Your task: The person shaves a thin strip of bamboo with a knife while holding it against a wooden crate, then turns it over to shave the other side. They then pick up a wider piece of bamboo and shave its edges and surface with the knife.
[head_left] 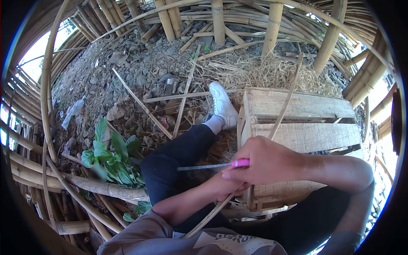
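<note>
A knife with a pink handle (241, 163) is gripped in my right hand (270, 159), its narrow blade (199, 168) pointing left above my dark trouser leg. Just below and touching it, my left hand (227, 185) is closed around a long thin bamboo strip (285, 104). The strip runs slantwise from the upper right, passes behind my right hand, and comes out below my left hand toward my shirt. My right hand hides the middle of the strip and most of my left fingers.
A slatted wooden crate (304, 136) stands to the right. My white shoe (223, 106) rests on rubble beside loose bamboo strips (142, 104). Leafy green plants (112, 157) grow at left near a bamboo rail (106, 187). Bamboo posts (272, 27) and dry straw (280, 74) lie beyond.
</note>
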Motion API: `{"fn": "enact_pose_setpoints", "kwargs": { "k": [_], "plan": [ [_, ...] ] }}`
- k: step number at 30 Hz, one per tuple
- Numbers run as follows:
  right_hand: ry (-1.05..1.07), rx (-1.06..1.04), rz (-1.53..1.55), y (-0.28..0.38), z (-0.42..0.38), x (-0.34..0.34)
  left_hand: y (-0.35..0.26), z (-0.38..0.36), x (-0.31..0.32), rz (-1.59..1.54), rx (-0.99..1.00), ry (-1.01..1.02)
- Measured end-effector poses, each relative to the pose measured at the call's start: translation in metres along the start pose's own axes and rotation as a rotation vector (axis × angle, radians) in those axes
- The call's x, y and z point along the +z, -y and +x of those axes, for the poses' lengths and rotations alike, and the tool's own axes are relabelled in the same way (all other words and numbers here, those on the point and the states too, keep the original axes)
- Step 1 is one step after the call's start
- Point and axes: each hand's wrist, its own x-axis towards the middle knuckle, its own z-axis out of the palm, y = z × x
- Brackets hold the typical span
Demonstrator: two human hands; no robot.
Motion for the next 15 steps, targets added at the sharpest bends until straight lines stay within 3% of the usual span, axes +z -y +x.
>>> {"fn": "enact_pose_setpoints", "kwargs": {
  "k": [2,3,6,9,10,11,12,14,15],
  "plan": [
    [-0.082,-0.008,0.148,-0.006,0.002,-0.001,-0.01,-0.003,0.009,0.06,0.027,-0.005],
    [-0.084,-0.008,0.145,-0.008,0.003,-0.002,-0.015,-0.003,0.014,0.06,-0.051,0.001],
    [-0.028,0.004,0.025,-0.019,0.007,-0.017,-0.01,-0.003,0.016,0.056,-0.125,0.012],
    [-0.082,0.004,-0.171,-0.056,0.011,-0.077,-0.016,-0.007,0.025,0.069,-0.144,0.044],
    [-0.517,0.153,-0.732,-0.121,0.032,-0.111,-0.017,-0.01,0.029,0.075,-0.181,0.055],
    [-0.845,0.625,-0.194,-0.094,0.017,-0.14,-0.014,-0.01,0.027,0.077,-0.21,0.081],
    [-1.175,0.386,-0.203,-0.123,0.012,-0.159,-0.015,-0.011,0.028,0.086,-0.213,0.09],
    [-1.297,0.13,-0.409,-0.142,-0.005,-0.182,-0.019,-0.012,0.028,0.053,-0.275,0.121],
    [-1.296,0.132,-0.416,-0.139,-0.012,-0.183,-0.018,-0.012,0.027,0.051,-0.273,0.128]
  ]
}}
